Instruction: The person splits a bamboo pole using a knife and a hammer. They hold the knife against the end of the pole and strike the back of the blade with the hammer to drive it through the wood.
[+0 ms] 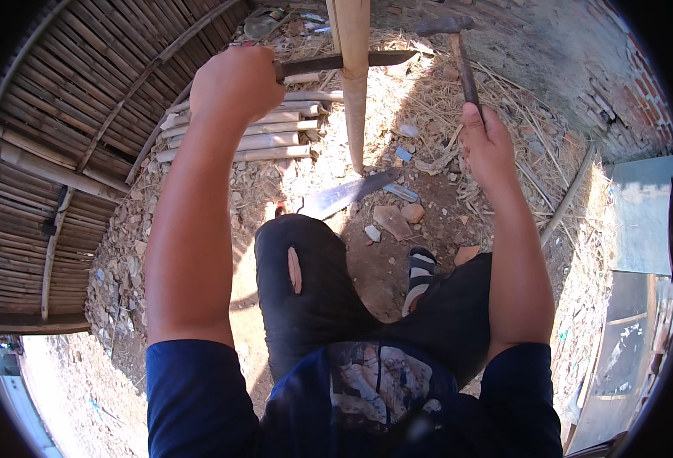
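My left hand [238, 85] is closed around the handle of a large knife [313, 67]. Its dark blade crosses an upright bamboo pole [356, 114], which hides the middle of the blade; the tip sticks out on the right side. Above the blade, the pole seems to show a lengthwise gap. My right hand [486, 146] grips a hammer [464, 69] by its handle, the head raised to the right of the knife tip and apart from it. At the pole's foot, a hand saw [345, 197] lies on the ground near my knee.
Several cut bamboo lengths [275, 140] lie stacked left of the pole. A slatted bamboo wall [69, 130] rises on the left, a brick wall [573, 69] at the far right. Straw, stones and brick pieces [391, 221] litter the ground. Panels [642, 206] stand at right.
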A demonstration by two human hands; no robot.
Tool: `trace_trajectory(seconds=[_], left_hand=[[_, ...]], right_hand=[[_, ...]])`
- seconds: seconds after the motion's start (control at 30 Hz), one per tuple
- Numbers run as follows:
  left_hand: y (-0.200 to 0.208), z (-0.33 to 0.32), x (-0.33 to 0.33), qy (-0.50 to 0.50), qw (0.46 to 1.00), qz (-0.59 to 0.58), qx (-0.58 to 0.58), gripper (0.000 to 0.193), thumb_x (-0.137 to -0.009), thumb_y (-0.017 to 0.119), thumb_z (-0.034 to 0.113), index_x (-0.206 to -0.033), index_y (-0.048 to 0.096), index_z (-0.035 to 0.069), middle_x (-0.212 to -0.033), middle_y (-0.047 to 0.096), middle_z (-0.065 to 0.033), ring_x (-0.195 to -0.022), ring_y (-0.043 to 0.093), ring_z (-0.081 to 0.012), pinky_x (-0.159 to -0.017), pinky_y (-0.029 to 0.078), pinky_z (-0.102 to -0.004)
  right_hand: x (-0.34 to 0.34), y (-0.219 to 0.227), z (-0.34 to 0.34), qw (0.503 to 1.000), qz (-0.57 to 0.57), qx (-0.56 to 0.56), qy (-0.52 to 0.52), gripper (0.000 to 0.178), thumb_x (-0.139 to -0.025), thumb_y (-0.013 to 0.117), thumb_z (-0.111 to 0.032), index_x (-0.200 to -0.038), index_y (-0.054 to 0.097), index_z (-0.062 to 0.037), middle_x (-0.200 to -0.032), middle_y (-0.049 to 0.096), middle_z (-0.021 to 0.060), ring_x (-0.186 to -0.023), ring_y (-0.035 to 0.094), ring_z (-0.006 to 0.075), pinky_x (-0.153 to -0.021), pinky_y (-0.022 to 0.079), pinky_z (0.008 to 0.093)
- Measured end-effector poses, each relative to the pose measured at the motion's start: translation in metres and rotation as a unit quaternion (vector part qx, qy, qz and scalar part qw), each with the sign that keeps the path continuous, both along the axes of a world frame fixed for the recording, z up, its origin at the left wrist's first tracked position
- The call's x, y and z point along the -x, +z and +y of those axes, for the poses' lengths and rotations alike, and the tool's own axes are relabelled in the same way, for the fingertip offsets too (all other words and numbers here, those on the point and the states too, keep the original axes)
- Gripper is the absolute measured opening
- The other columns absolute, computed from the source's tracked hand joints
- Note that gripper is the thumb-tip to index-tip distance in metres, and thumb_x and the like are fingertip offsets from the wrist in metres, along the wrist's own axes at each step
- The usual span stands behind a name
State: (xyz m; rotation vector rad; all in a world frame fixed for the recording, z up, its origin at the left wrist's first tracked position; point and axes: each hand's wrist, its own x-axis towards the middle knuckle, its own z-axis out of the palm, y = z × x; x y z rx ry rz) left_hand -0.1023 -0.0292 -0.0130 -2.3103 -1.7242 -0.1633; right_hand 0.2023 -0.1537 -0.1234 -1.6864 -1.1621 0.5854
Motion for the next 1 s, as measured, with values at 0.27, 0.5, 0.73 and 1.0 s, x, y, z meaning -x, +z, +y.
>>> trace_trajectory(seconds=[0.27, 0.5, 0.73, 1.0], left_hand=[[0.006, -0.023, -0.051, 0.01, 0.999, 0.036, 0.016, 0.033, -0.09, 0.073, 0.038, -0.113, 0.076, 0.015, -0.106, 0.076, -0.0136, -0.102, 0.073, -0.0335, -0.088, 0.059, -0.047], [0.025, -0.056, -0.11, -0.087, 0.99, 0.063, 0.088, 0.046, -0.086, 0.079, 0.039, -0.119, 0.07, 0.008, -0.109, 0.073, -0.0158, -0.107, 0.071, -0.0345, -0.091, 0.057, -0.0463], [0.045, -0.047, -0.123, -0.158, 0.966, 0.081, 0.188, 0.054, -0.082, 0.083, 0.038, -0.118, 0.065, 0.003, -0.104, 0.071, -0.0192, -0.102, 0.07, -0.034, -0.089, 0.053, -0.0434], [0.037, -0.043, -0.138, -0.124, 0.981, 0.083, 0.126, 0.049, -0.09, 0.076, 0.045, -0.104, 0.067, 0.0, -0.084, 0.07, -0.017, -0.08, 0.071, -0.029, -0.076, 0.053, -0.0447]], right_hand=[[-0.043, -0.038, -0.047, 0.975, 0.209, -0.023, -0.074, 0.046, -0.109, 0.048, -0.049, -0.1, 0.056, -0.0043, -0.066, 0.045, -0.0034, -0.05, 0.042, 0.0066, -0.047, 0.036, 0.0248], [-0.076, -0.048, -0.063, 0.952, 0.294, -0.045, -0.078, 0.041, -0.108, 0.053, -0.046, -0.102, 0.054, -0.0057, -0.067, 0.044, -0.0034, -0.048, 0.04, 0.0064, -0.046, 0.037, 0.0256], [-0.099, -0.035, -0.075, 0.932, 0.336, -0.071, -0.114, 0.035, -0.107, 0.055, -0.042, -0.096, 0.053, -0.0089, -0.068, 0.045, -0.004, -0.05, 0.04, 0.006, -0.047, 0.035, 0.0257], [-0.124, -0.039, -0.08, 0.914, 0.376, -0.091, -0.12, 0.026, -0.107, 0.056, -0.034, -0.097, 0.053, -0.0095, -0.07, 0.047, -0.0039, -0.052, 0.042, 0.0058, -0.05, 0.036, 0.0254]])
